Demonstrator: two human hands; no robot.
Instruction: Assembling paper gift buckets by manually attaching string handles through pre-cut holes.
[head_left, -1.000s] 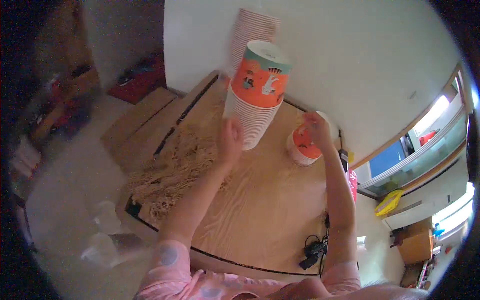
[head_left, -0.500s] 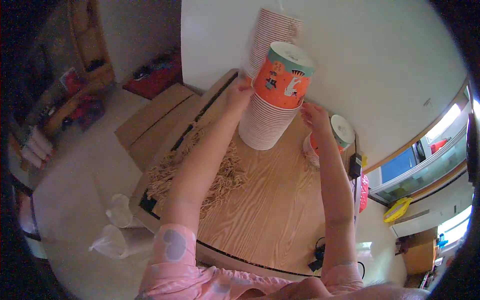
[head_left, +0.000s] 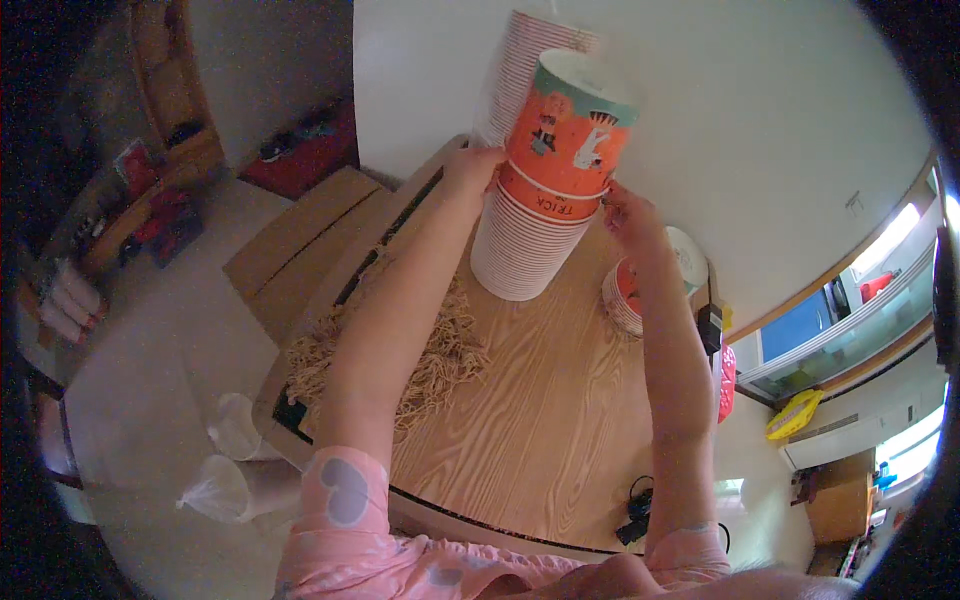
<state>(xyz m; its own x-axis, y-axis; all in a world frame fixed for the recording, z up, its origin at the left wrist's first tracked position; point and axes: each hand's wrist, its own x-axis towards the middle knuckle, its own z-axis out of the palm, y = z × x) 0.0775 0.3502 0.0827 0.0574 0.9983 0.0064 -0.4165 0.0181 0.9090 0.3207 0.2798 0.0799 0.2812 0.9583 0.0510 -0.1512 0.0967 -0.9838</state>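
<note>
An orange paper bucket (head_left: 570, 135) with a green band and printed figures stands upside down at the top of a tall stack of nested paper buckets (head_left: 530, 248). It is raised a little, so the orange wall of the bucket beneath shows under its rim. My left hand (head_left: 474, 172) is closed on the left side of that rim. On the right side my right hand (head_left: 632, 216) pinches it with bent fingers. Behind stands another tall stack of paper buckets (head_left: 535, 70) against the white wall. A short stack of buckets (head_left: 624, 298) is partly hidden by my right forearm.
Tan shredded paper (head_left: 440, 350) lies in a heap on the wood-grain table (head_left: 540, 420), under my left arm. A black device with a cable (head_left: 635, 515) sits at the near right edge. Cardboard (head_left: 300, 250) and rolled translucent plastic bags (head_left: 225, 485) are left of the table.
Both hands have risen slightly with the top bucket. A gap has opened beneath its rim, baring the orange wall of the bucket below.
</note>
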